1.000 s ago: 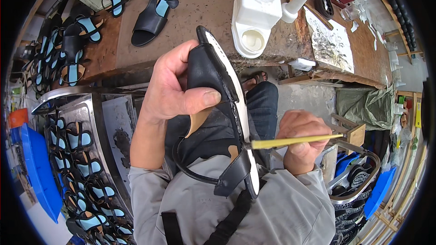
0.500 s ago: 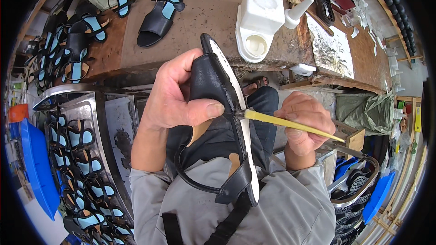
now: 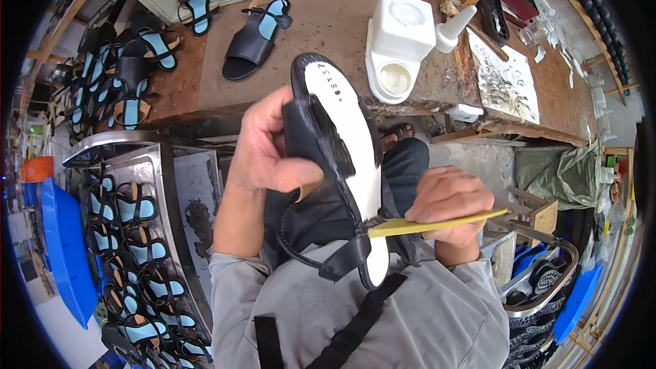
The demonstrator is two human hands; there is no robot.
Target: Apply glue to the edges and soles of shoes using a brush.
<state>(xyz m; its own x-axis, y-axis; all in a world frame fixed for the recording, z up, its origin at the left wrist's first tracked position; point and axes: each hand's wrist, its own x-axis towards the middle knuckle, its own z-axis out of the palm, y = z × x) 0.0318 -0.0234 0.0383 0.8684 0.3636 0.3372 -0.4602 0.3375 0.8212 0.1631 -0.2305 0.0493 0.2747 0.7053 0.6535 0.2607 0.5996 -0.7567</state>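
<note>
Held up before me is a black sandal (image 3: 355, 143), its pale underside turned toward me and its toe end pointing away. My left hand (image 3: 270, 147) grips it at the broad front strap, thumb on the strap and fingers behind. A thin ankle strap loops down on the left. Between the fingers of my right hand (image 3: 451, 205) is a flat yellow-handled brush (image 3: 430, 224). Dark bristles at its left tip touch the sandal's edge near the heel end. Part of my right fingers is hidden behind the handle.
On the brown workbench (image 3: 321, 20) stand a white plastic bottle container (image 3: 403, 27) and another black sandal (image 3: 253, 44). More sandals fill a metal-framed rack (image 3: 160, 184) at left. Shoe soles (image 3: 540, 280) lie in a cart at right, near a green cloth (image 3: 560, 174).
The sandal has turned so more of its underside faces me. The brush has moved down from its middle toward the heel, its handle now nearly level.
</note>
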